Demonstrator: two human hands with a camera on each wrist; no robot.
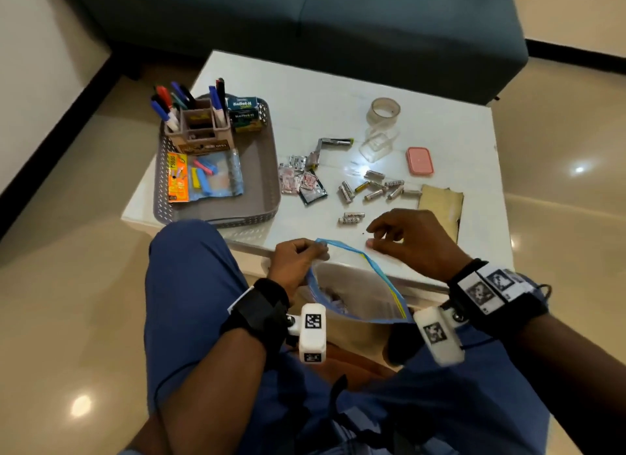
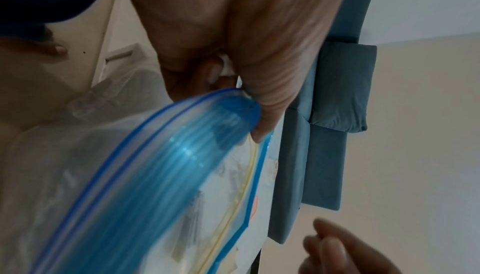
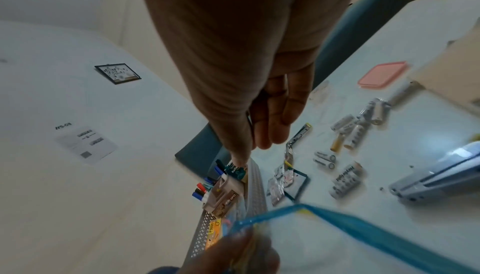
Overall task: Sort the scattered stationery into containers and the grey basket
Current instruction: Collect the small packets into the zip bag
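- Left hand [image 1: 294, 260] pinching the blue rim of a clear zip bag [image 1: 359, 292], mouth held open at the near edge of the white table [image 1: 305, 81].
- Right hand [image 1: 411, 241] over the table just past the bag's mouth, fingers loosely curled, grasping nothing.
- Batteries [image 1: 376, 187] scattered beyond the right hand.
- Grey basket [image 1: 257, 190] at left, with pen holder [image 1: 200, 126] inside.

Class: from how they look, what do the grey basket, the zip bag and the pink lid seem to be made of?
Grey basket: probably moulded plastic, matt, with a perforated lattice wall.
Zip bag: thin clear plastic film, glossy; the contents show through, and it has a blue zip strip.
Pink lid: likely smooth plastic with rounded corners.
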